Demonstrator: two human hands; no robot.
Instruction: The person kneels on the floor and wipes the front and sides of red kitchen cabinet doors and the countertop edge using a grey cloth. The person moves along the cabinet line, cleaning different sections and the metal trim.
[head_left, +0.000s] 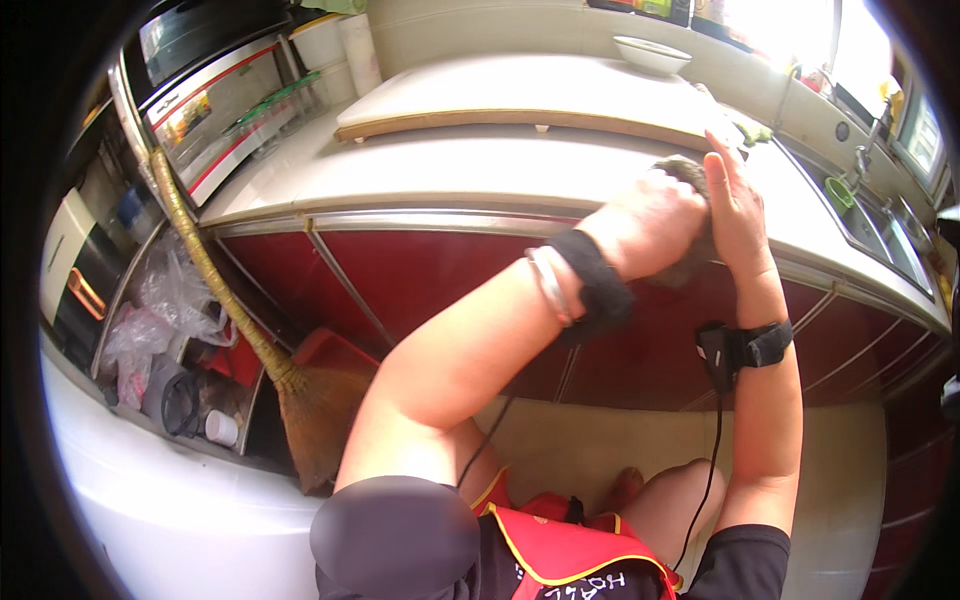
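Note:
My left hand (651, 223) is closed in a fist around a grey-brown cloth (684, 171), just over the front edge of the white countertop (420, 169). Part of the cloth hangs below the fist. Close to its right side is my right hand (739, 214), upright with fingers straight and thumb raised. Whether its palm touches the cloth cannot be told. Behind both hands lies a large white board with a wooden edge (487, 118), raised on small feet. Black straps circle both wrists, and a silver bangle (550, 285) is on the left one.
A white bowl (651, 55) sits on the board's far right. The sink (874, 229) with a green strainer (840, 193) is at right. At left are a straw broom (319, 420), glass jars (277, 112) and plastic bags (176, 292). Dark red cabinet doors (465, 300) face me.

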